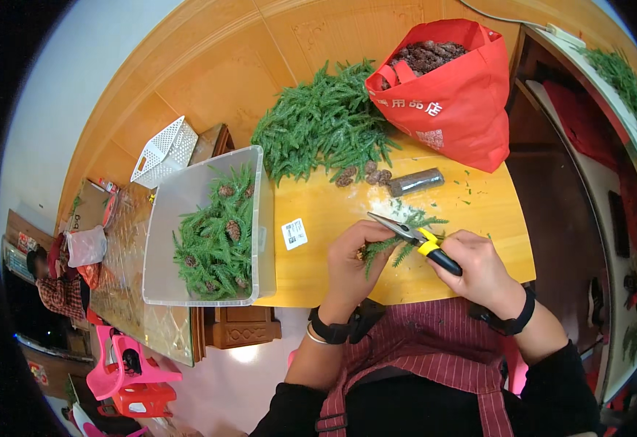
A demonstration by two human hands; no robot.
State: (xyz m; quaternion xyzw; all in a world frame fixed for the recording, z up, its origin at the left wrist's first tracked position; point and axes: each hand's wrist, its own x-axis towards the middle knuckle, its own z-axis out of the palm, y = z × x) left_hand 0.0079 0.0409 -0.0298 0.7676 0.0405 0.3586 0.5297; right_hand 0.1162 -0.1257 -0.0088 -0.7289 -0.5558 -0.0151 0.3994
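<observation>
- A home room used as a small craft workplace, by the look of it: a low yellow wooden table (pixel 333 218) stands on a pale tiled floor beside a curved wood-panelled wall.
- Materials lie in bulk: a heap of green fir sprigs (pixel 322 124) at the far edge, a red bag of pine cones (pixel 453 95), a clear plastic bin (pixel 205 226) of finished sprigs at the left edge.
- Household bits around: pink plastic stools (pixel 129 364), a white basket (pixel 164 151), a glass-topped side table (pixel 125 269).

Pliers (pixel 415 237) and green sprig (pixel 399 244) in hands
</observation>
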